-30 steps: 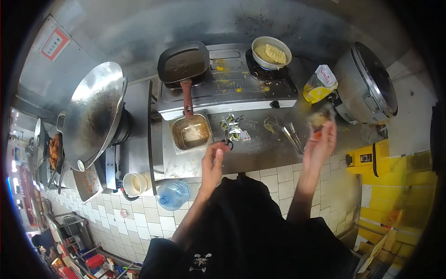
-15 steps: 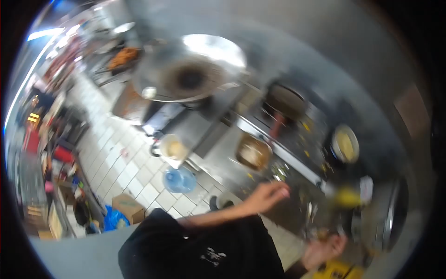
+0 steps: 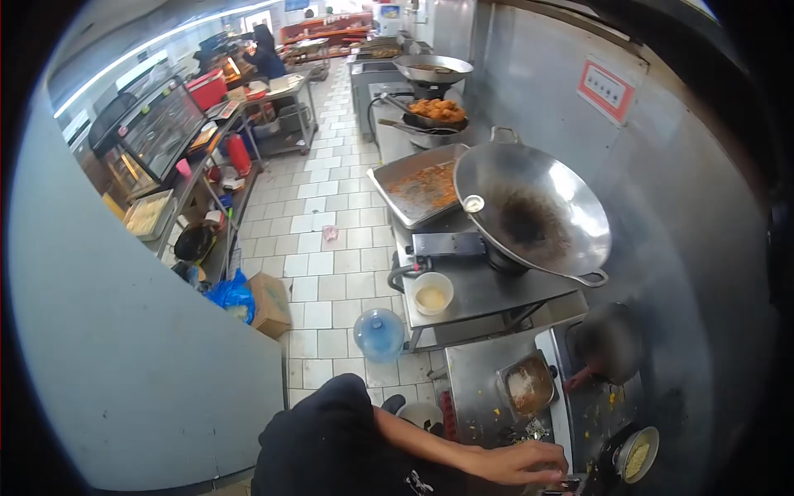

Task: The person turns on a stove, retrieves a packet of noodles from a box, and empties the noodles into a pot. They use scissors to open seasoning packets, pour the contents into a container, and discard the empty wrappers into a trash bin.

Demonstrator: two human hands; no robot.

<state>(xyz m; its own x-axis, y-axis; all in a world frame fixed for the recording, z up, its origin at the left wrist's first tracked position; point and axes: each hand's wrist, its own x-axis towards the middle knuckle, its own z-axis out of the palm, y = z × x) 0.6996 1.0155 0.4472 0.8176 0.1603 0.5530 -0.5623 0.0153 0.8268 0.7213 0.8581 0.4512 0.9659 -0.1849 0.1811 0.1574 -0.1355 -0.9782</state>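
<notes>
My left hand (image 3: 523,463) reaches in from the black sleeve at the bottom, over the low steel counter. Its fingers are curled downward and close together, fingertips right at a small dark thing with a shiny edge (image 3: 571,484), mostly cut off by the frame; I cannot tell what they hold. My right hand is out of view. Just beyond the left hand sits a square metal container (image 3: 529,387) with pale and brown contents. Green and white scraps (image 3: 536,430) lie between them. A bowl with yellow contents (image 3: 638,460) stands to the right, beside a dark pan (image 3: 610,343).
A large wok (image 3: 571,207) rests on a burner, beside a tray with orange-brown residue (image 3: 418,186) and a white tub (image 3: 432,293). On the tiled floor stands a blue water bottle (image 3: 379,335). Fried food (image 3: 436,110) sits farther back. A grey panel (image 3: 165,355) is at left.
The view has swung up and left, showing the long aisle. My right hand has left the view, and my left hand now sits at the bottom edge with fingers curled down.
</notes>
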